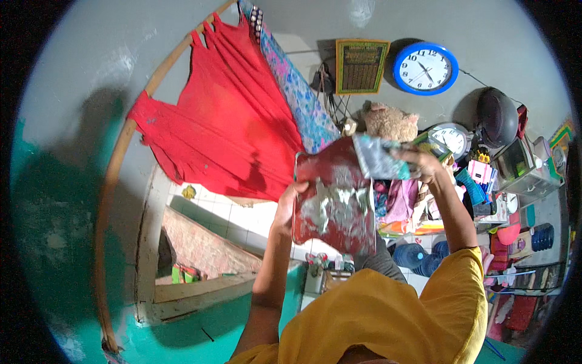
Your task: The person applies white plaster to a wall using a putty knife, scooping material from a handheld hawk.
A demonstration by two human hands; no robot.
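My left hand (288, 207) grips the left edge of a dark red panel (332, 171) with curved-in sides, thumb on its face. Whitish, putty-like paste (330, 207) is smeared over the panel's middle and lower part. In my right hand (424, 165) is a broad flat scraper (374, 159), coated with grey-white paste and touched with teal. The scraper lies over the panel's upper right corner in this view; I cannot tell whether they touch. My right fingers close round its right end.
A red cloth (236, 103) and a blue floral cloth (297, 91) hang from a bent wooden pole (109, 182) at left. Below is a wooden-framed opening (200, 297). A blue-rimmed clock (426, 68) hangs on the wall; blue water jugs (410, 255) stand at right.
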